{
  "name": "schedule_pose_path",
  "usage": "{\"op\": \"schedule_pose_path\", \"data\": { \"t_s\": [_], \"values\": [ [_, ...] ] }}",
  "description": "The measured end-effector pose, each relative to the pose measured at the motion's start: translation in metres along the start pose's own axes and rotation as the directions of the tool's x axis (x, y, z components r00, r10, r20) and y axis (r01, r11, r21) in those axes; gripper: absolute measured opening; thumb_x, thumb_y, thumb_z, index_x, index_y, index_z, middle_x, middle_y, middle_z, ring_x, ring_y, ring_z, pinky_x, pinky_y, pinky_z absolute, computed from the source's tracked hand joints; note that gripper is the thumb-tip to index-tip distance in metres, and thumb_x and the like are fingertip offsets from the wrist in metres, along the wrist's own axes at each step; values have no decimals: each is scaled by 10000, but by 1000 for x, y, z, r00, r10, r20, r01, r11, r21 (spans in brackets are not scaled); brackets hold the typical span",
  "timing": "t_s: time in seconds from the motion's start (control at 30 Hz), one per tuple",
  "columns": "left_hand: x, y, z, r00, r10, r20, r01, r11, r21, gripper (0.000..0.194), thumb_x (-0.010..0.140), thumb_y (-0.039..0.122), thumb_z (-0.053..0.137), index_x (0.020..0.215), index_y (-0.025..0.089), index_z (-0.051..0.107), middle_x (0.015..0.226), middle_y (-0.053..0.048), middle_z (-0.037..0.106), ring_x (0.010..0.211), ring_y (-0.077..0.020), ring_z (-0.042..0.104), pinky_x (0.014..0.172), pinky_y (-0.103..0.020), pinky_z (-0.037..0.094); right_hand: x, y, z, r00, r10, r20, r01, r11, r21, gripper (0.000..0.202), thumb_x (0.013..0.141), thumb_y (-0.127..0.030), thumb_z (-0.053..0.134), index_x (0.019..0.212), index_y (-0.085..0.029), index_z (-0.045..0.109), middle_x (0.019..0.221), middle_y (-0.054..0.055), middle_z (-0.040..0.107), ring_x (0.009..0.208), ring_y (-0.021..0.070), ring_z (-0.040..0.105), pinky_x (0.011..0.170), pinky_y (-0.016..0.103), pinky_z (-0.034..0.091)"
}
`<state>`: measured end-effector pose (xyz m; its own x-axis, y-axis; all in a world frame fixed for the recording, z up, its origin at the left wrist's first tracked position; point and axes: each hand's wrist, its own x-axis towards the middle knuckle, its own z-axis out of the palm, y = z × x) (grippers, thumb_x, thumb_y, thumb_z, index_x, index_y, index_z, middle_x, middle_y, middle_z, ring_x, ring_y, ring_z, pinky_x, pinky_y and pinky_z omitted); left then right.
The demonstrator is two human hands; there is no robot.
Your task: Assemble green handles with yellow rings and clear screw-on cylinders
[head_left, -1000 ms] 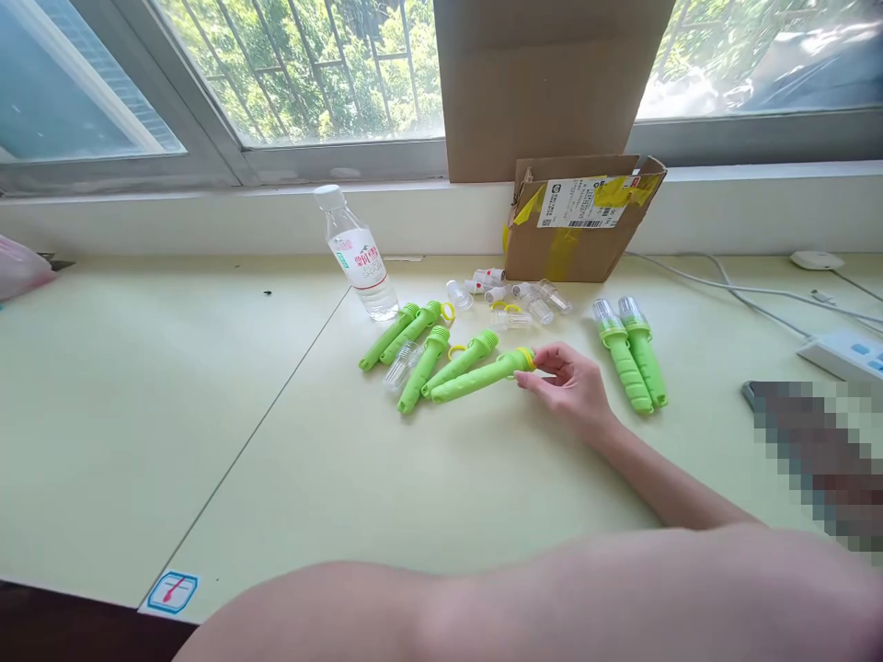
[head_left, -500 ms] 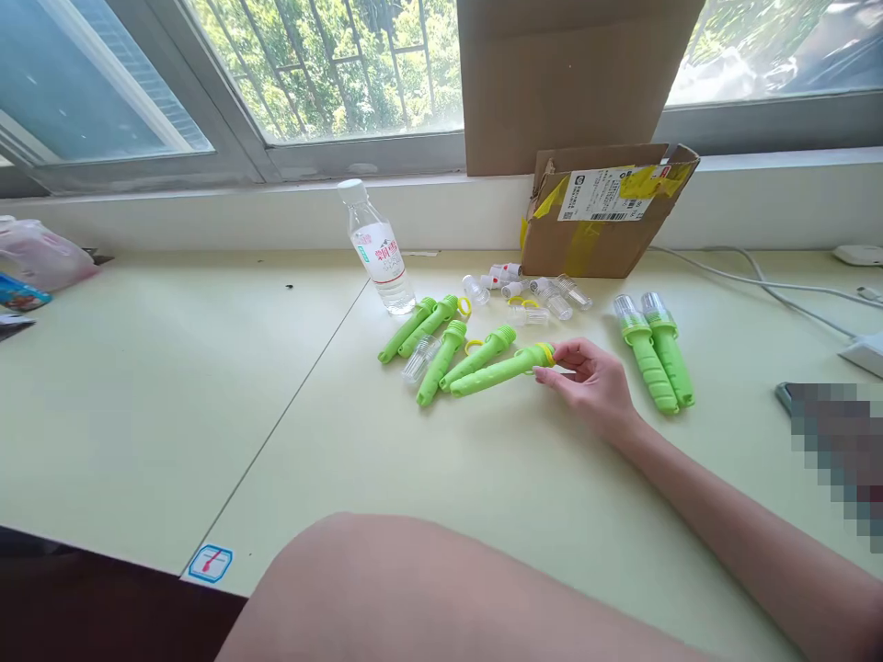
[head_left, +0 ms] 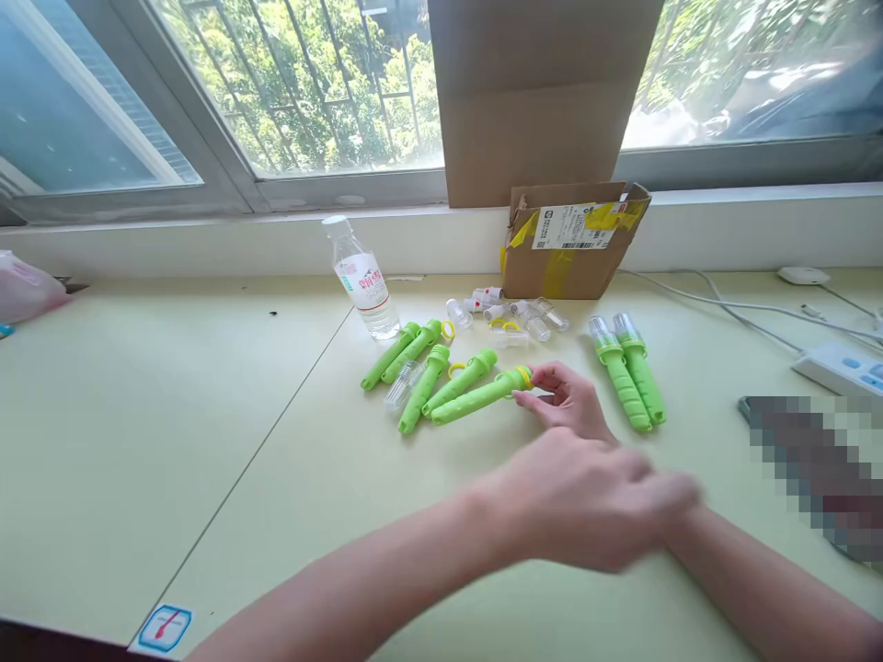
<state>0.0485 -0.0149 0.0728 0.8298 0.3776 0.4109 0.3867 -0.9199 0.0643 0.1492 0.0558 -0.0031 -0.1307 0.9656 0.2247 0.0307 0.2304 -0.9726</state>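
Note:
At the ringed end of a green plastic handle [head_left: 475, 402], my right hand [head_left: 569, 400] is closed, thumb and forefinger pinching around a yellow ring [head_left: 525, 377]. This handle lies slanted, its other end toward the left. My left hand [head_left: 607, 501] is blurred by motion and crosses over my right forearm; its fingers look curled, but what they hold, if anything, cannot be seen. Several more green handles [head_left: 422, 391] with threaded necks lie to the left, with a clear plastic cap [head_left: 404, 386] among them. Another yellow ring [head_left: 456, 370] rests between the handles.
Clear caps and white-ended pieces [head_left: 531, 322] lie before a cardboard box [head_left: 572, 262]. A water bottle [head_left: 365, 285] stands left of them. Two capped green handles [head_left: 631, 372] lie to the right, near cables, a power strip [head_left: 842, 368] and a pixelated dark object [head_left: 814, 469].
My left arm has swung up and rightward, its hand now visible over my right forearm. My right hand keeps hold at the handle's ringed end. The view has shifted slightly.

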Motion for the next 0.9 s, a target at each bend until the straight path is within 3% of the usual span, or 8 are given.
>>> {"op": "schedule_pose_path", "data": {
  "t_s": [0.07, 0.13, 0.23, 0.33, 0.53, 0.73, 0.83, 0.9],
  "values": [
    [-27, -22, 12, 984, -10, -178, 28, 995, 98, 213, 914, 203, 444, 756, 178, 585, 616, 1, 554, 517, -121, 510, 430, -275, 310, 0, -1, 1, 1000, -13, -13, 13, 1000, -17, 345, 706, -438, 782, 818, -215, 544, 894, 46, 681, 845, 221, 679, 637, 314, 621],
    [-55, -38, 21, 959, -21, -283, 72, 983, 170, 266, 915, 204, 459, 659, 183, 528, 535, 20, 480, 456, -109, 442, 423, -286, 246, 1, -2, 1, 999, -31, -26, 30, 999, -33, 351, 701, -450, 783, 800, -212, 545, 873, 42, 662, 863, 219, 666, 623, 299, 615],
    [-80, -53, 24, 946, -17, -322, 93, 970, 224, 322, 908, 220, 494, 588, 190, 465, 498, 35, 423, 426, -99, 383, 433, -291, 212, 1, -2, 0, 999, -37, -26, 36, 999, -31, 357, 689, -437, 796, 798, -207, 545, 866, 37, 646, 846, 207, 653, 608, 290, 607],
    [-80, -62, 23, 913, -99, -395, 197, 956, 216, 343, 904, 196, 514, 570, 187, 437, 503, 43, 410, 420, -88, 376, 437, -285, 199, 2, -2, -1, 999, -38, -30, 37, 999, -20, 358, 673, -405, 817, 801, -206, 549, 866, 34, 646, 870, 213, 656, 620, 286, 606],
    [-77, -69, 27, 905, -133, -403, 237, 947, 218, 367, 888, 171, 540, 544, 180, 411, 494, 46, 402, 424, -85, 352, 443, -278, 199, 2, -1, -5, 995, -66, -80, 59, 995, -80, 348, 677, -381, 816, 820, -211, 548, 969, 60, 667, 840, 215, 674, 585, 296, 609],
    [-79, -69, 25, 883, -163, -441, 314, 903, 293, 334, 873, 178, 563, 558, 189, 455, 523, 28, 446, 482, -111, 396, 467, -274, 277, 5, -1, -12, 987, -90, -134, 73, 989, -127, 274, 727, -343, 773, 818, -209, 552, 925, 55, 677, 917, 237, 677, 628, 326, 631],
    [-78, -70, 23, 845, -184, -502, 376, 872, 314, 226, 838, 187, 612, 629, 191, 527, 648, -15, 556, 615, -151, 501, 545, -273, 383, 6, -1, -13, 987, -88, -137, 70, 989, -127, 259, 732, -323, 772, 824, -206, 559, 914, 52, 674, 914, 233, 677, 634, 327, 633],
    [-78, -71, 22, 817, -205, -539, 417, 856, 306, 117, 816, 204, 644, 720, 189, 578, 816, -65, 623, 788, -206, 562, 682, -313, 465, 6, -1, -13, 988, -91, -126, 76, 991, -113, 253, 733, -314, 774, 826, -206, 564, 913, 48, 671, 908, 226, 677, 641, 322, 633]
  ]
}}
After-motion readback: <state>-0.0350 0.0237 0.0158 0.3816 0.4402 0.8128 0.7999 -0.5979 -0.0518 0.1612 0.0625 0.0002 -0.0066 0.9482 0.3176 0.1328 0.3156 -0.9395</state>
